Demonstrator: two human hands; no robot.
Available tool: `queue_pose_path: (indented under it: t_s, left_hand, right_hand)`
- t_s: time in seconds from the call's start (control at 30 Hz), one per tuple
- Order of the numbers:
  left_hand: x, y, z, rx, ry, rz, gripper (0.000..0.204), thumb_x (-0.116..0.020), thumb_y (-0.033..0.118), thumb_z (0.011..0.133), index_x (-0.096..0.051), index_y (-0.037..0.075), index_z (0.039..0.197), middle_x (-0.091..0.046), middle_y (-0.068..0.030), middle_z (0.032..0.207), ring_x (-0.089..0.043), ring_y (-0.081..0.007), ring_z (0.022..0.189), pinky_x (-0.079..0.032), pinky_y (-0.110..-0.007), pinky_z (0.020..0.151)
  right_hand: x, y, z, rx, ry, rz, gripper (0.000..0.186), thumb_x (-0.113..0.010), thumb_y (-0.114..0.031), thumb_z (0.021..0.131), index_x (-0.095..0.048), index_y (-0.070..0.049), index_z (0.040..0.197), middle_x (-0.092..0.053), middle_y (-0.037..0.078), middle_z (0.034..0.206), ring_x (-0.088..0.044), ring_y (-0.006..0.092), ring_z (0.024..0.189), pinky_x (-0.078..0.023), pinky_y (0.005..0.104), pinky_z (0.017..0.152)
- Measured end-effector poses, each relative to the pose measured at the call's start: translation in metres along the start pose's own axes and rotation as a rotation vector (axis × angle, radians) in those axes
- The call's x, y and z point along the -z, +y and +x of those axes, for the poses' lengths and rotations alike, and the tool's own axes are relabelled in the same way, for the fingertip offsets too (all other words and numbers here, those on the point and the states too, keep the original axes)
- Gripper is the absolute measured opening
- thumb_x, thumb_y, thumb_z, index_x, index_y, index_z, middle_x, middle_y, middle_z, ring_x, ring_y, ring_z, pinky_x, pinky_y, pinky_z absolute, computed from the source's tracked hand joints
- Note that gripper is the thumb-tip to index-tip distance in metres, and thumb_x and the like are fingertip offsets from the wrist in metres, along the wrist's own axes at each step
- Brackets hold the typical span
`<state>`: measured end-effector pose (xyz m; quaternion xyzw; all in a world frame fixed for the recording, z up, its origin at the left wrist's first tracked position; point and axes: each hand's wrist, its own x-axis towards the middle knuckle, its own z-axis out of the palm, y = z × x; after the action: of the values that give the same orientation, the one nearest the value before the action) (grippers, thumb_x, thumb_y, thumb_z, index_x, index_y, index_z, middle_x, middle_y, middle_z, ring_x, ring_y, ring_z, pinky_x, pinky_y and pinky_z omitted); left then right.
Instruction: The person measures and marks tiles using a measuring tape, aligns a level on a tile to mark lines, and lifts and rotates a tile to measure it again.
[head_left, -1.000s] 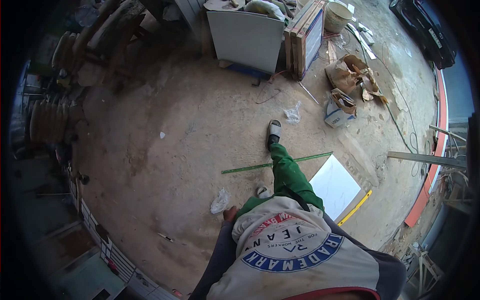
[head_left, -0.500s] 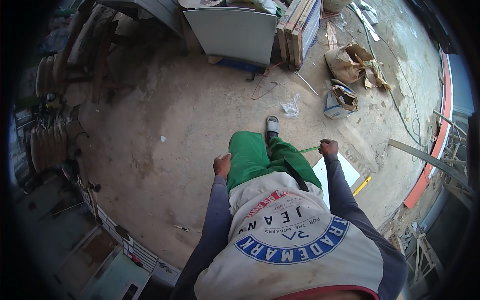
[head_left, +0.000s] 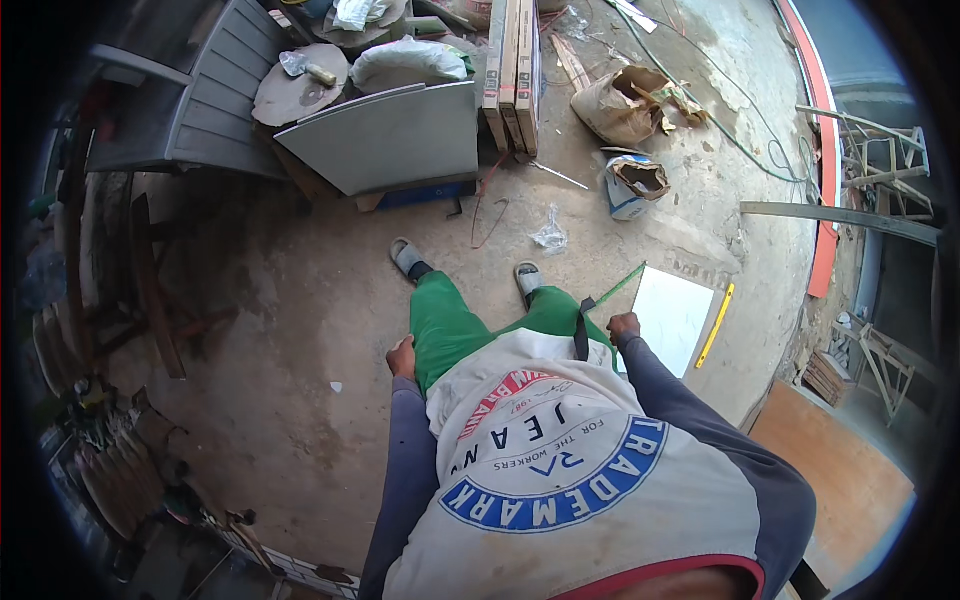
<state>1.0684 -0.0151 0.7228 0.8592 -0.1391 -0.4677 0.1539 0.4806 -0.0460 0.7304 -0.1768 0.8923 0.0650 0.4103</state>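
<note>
My left hand hangs beside my left thigh with its fingers curled in; whatever they may hold is hidden. On the other side, my right hand is closed by my right thigh, next to the left edge of a white rectangular panel lying on the floor. Its palm is hidden too. A thin green strip runs from near my right leg to the panel's far left corner, apart from my right hand. Along the panel's right side lies a yellow spirit level. A black strap hangs at my waist.
Ahead lean a grey panel and several upright flat cartons. A torn paper sack, an open box and clear plastic lie ahead right. A metal bar juts in; a wooden board is right.
I have turned and stepped, and both feet now show. My right hand has come back nearer my thigh, uncovering the panel's corner. The orange-brown board has come into view.
</note>
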Motion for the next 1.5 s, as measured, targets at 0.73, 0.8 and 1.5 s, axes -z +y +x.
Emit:
queue_pose_path:
  t_s: [0.73, 0.8, 1.5]
  left_hand:
    - [0.145, 0.093, 0.093, 0.329, -0.170, -0.270, 0.050, -0.065, 0.036, 0.108, -0.064, -0.001, 0.141, -0.077, -0.0134, 0.124, -0.075, -0.0207, 0.107, -0.056, -0.032, 0.087]
    - [0.136, 0.079, 0.082, 0.356, -0.202, -0.272, 0.051, -0.065, 0.037, 0.108, -0.063, -0.002, 0.142, -0.076, -0.0141, 0.125, -0.075, -0.0213, 0.108, -0.056, -0.032, 0.089]
    - [0.084, 0.169, 0.111, 0.286, -0.486, -0.001, 0.089, -0.072, 0.058, 0.098, -0.050, -0.005, 0.156, -0.071, -0.0188, 0.136, -0.072, -0.0288, 0.119, -0.055, -0.041, 0.099]
  right_hand:
    - [-0.135, -0.629, -0.040, 0.792, 0.349, -0.037, 0.045, -0.069, -0.033, 0.087, -0.079, -0.005, 0.121, -0.077, 0.025, 0.118, -0.075, 0.0417, 0.112, -0.058, 0.0465, 0.103]
    - [-0.133, -0.665, -0.010, 0.762, 0.365, -0.122, 0.046, -0.070, -0.033, 0.087, -0.078, -0.002, 0.120, -0.077, 0.027, 0.118, -0.074, 0.0425, 0.115, -0.058, 0.0468, 0.103]
    - [-0.307, -0.301, -0.278, 1.172, -0.695, -0.634, 0.019, -0.066, -0.021, 0.084, -0.073, -0.004, 0.078, -0.071, 0.024, 0.077, -0.072, 0.0474, 0.076, -0.059, 0.0567, 0.074]
